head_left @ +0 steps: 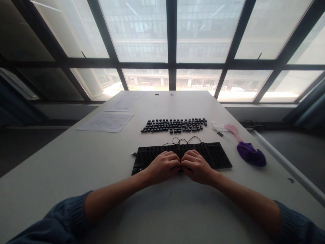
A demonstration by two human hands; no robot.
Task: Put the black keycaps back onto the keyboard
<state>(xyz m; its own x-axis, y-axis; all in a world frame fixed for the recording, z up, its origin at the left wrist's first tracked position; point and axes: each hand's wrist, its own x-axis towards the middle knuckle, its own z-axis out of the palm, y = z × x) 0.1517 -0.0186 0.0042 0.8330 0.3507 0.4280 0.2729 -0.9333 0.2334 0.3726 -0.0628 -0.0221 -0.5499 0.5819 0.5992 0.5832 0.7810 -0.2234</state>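
A black keyboard [218, 157] lies on the white table, its key bed mostly bare of keycaps; a few keycaps sit at its near left corner. Both hands meet at the middle of its near edge. My left hand [164, 164] is closed, fingers curled down over the board. Mirroring it, my right hand [196, 166] is closed too, its fingertips close against the left ones. What the fingers pinch between them is hidden. Loose black keycaps [175, 125] stand in rows behind the keyboard. A thin black cable [179, 140] loops along the keyboard's far edge.
A USB plug [133, 154] pokes out at the keyboard's left. Printed papers [108, 122] lie at the table's left. To the right are a small wire tool with a dark handle [220, 134], a pink item [231, 128] and a purple cloth item [250, 154]. Windows [144, 30] rise behind.
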